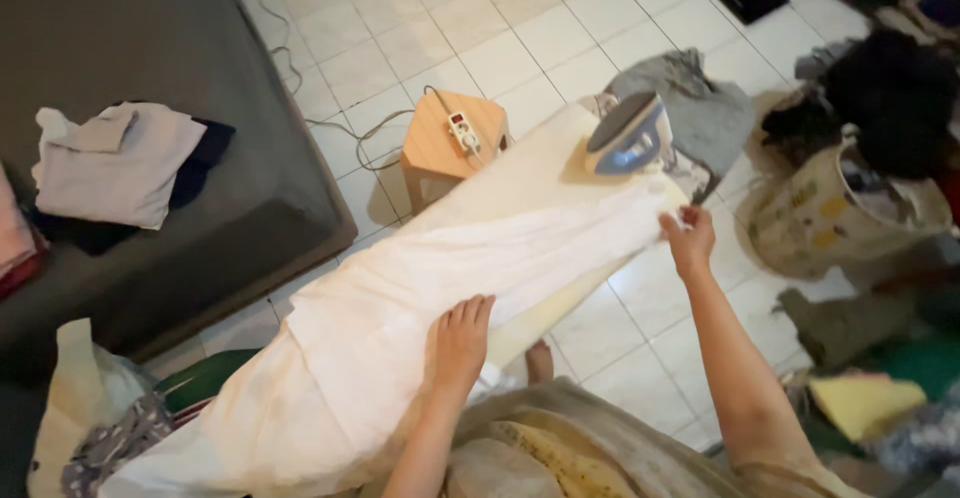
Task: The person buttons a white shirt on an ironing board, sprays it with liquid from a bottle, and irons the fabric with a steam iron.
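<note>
White cloth garment (420,298) covers the cream ironing board (530,163) over a tiled floor (520,38); left hand (460,343) lies flat and open on it, right hand (690,241) pinches its edge.

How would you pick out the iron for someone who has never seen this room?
Start at the long ironing board draped with a white garment. At its far end, beyond the right hand, stands the iron, upright on its heel: the only blue-and-white, dark-soled thing there.

Folded clothes (118,161) on grey sofa (200,48) far left of the hands, wooden stool (440,143) with power strip (463,131) beyond them, laundry basket (800,220) to the right
</note>
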